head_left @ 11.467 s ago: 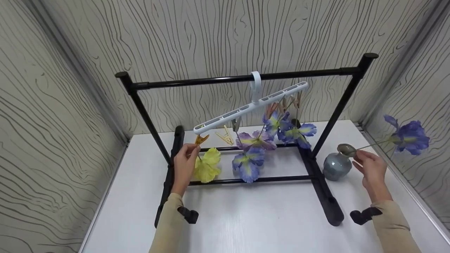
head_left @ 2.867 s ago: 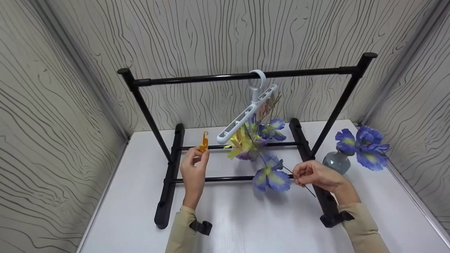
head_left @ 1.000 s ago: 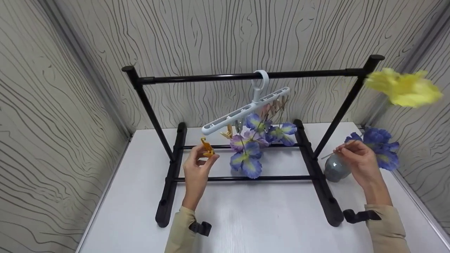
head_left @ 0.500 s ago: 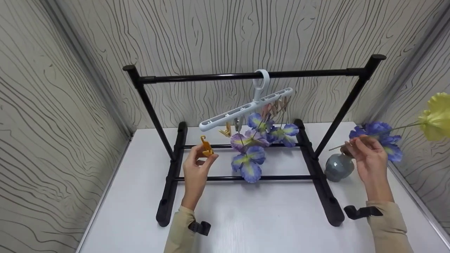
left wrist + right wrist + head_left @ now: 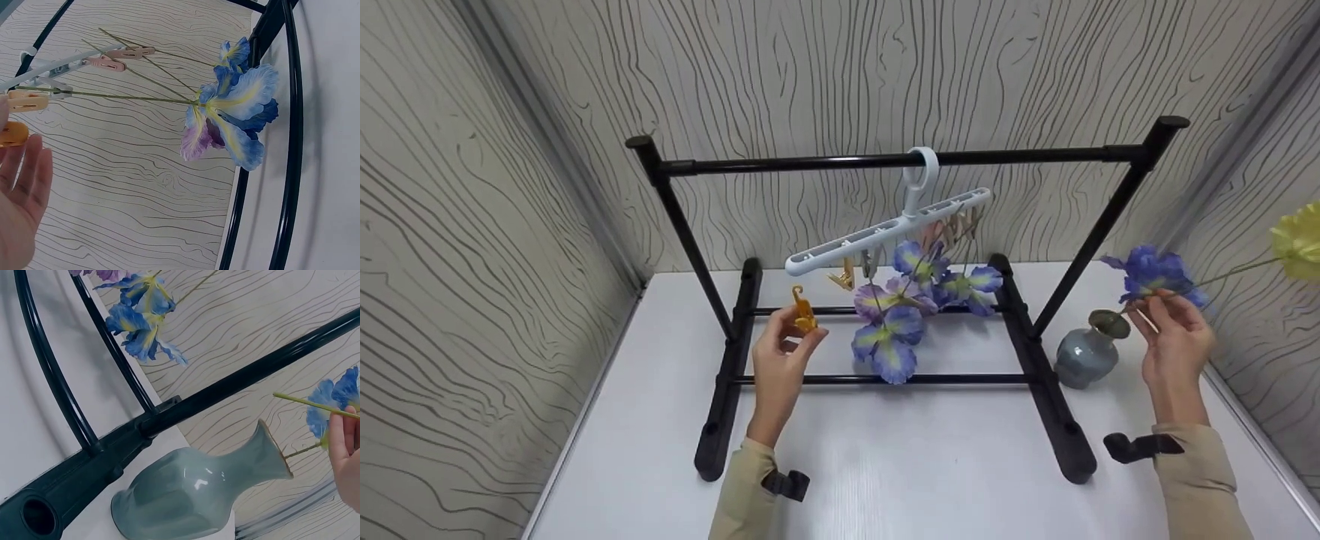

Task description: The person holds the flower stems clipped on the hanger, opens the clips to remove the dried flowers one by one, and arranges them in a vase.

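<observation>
My left hand (image 5: 781, 367) pinches an orange hooked clothespin (image 5: 804, 311), held off the hanger near its left end. At the right, my right hand (image 5: 1177, 345) pinches the stem of a yellow artificial flower (image 5: 1301, 244), whose bloom runs out of the head view. In the right wrist view the bare tip of that stem (image 5: 295, 401) points out past the fingers. A grey-blue vase (image 5: 1087, 356) stands below with one blue iris (image 5: 1153, 271) in its mouth. The right fingers overlap this bloom. From the pale blue hanger (image 5: 889, 227) hang blue irises (image 5: 891, 345) and a purple one (image 5: 872, 301).
The black rack (image 5: 840, 163) spans the table, with low crossbars (image 5: 960, 379) and its right foot (image 5: 1061, 435) beside the vase. A yellow clothespin (image 5: 844, 277) on the hanger holds no flower. Wood-patterned panels (image 5: 780, 82) stand behind and at both sides.
Since 11.5 s ago, the orange clothespin came off the hanger and the right hand's iris went into the vase. The yellow flower was carried right; lately the right hand shifted slightly further right.
</observation>
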{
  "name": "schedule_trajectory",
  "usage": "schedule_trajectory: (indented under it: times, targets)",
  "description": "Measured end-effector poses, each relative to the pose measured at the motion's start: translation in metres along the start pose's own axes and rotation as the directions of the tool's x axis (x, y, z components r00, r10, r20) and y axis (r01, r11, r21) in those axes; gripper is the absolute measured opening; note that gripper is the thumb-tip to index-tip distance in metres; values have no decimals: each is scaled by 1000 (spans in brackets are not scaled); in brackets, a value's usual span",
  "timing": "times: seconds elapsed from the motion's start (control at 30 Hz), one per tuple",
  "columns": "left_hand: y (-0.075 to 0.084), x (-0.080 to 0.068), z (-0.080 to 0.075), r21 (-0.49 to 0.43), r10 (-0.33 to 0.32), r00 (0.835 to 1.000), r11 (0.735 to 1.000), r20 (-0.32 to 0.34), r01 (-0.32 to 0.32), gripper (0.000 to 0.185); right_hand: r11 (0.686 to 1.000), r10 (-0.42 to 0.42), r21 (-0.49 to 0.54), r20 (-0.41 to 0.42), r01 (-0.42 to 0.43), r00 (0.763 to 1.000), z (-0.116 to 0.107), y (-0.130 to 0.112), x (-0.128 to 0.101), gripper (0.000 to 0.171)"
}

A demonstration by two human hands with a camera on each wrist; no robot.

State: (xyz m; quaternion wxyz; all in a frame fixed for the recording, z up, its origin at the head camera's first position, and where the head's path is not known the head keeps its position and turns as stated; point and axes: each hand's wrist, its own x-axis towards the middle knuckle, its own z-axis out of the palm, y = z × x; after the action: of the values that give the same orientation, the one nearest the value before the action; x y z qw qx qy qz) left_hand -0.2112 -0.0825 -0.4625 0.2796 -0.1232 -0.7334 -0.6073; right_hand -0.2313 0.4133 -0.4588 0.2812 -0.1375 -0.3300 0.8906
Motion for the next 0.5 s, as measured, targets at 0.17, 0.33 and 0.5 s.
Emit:
schedule_trajectory:
  times: [0.17,0.33,0.5]
  targets:
    - [3,2,1,24,46,999,999,10,-46,34,999,-38,-7,-71,38,997,-7,-1,4,9]
    - [8,8,2,71,128,992,989,4,-128,36,997,-62,-57,-115,56,991,-12,0,7,9]
    - [14,15,3,89,178,984,980,-11,-176,37,993,-105,-70,-181,93,978,-16,2,7,7]
